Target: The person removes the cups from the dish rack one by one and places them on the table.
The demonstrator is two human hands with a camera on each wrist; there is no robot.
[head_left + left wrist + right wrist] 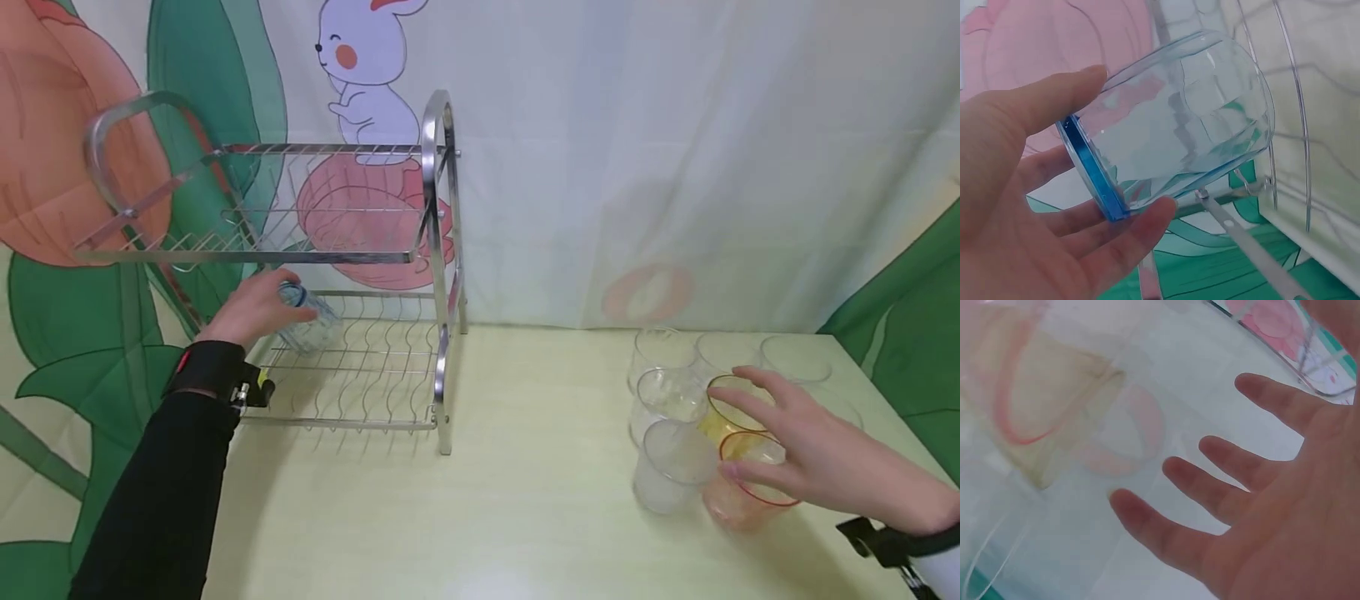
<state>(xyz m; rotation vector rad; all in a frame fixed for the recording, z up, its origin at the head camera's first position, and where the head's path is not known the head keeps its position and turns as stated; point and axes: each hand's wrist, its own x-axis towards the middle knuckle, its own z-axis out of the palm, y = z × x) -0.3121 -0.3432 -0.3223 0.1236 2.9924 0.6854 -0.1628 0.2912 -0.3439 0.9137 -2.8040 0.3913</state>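
Observation:
By its blue rim, a clear glass [315, 327] is gripped in my left hand [258, 310] between the thumb and fingers. It is tilted on its side at the lower shelf [375, 425] of a metal dish rack; in the left wrist view the base of the glass [1235, 106] points toward the shelf wires, and contact cannot be told. On the right, my right hand [817, 450] is spread above a red-rimmed glass [738, 504] and a yellow glass [716, 425]. Its fingers [1222, 500] are apart in the right wrist view, holding nothing.
Beside the coloured glasses stand a frosted glass [667, 479] and several clear glasses [667, 398]. The rack's upper shelf [255, 257] passes above my left hand, and its right side frame [442, 375] stands upright. A printed curtain [540, 167] hangs behind the table [525, 500].

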